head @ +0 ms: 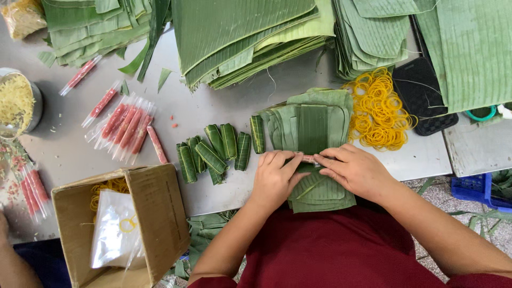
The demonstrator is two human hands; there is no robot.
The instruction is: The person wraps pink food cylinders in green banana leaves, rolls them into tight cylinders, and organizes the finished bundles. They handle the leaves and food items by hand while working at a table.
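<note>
I press a small pink sausage stick onto the top leaf of a stack of cut green leaves, which lies at the near edge of the grey table, right in front of me. My left hand has its fingers curled down on the left end of the stick, and my right hand pinches the right end with narrow fingers, so both hands hold the stick against the leaf and almost touch each other. Just left of the stack lie several finished small green leaf rolls in a loose group. Further left are more pink sausage sticks in clear wrappers. To the right of the stack is a heap of yellow rubber bands, and beside it a black woven pouch. Big piles of large green leaves fill the far side of the table. Near my left elbow stands an open cardboard box with plastic bags inside, and at the far left edge a metal bowl with yellow shreds.
</note>
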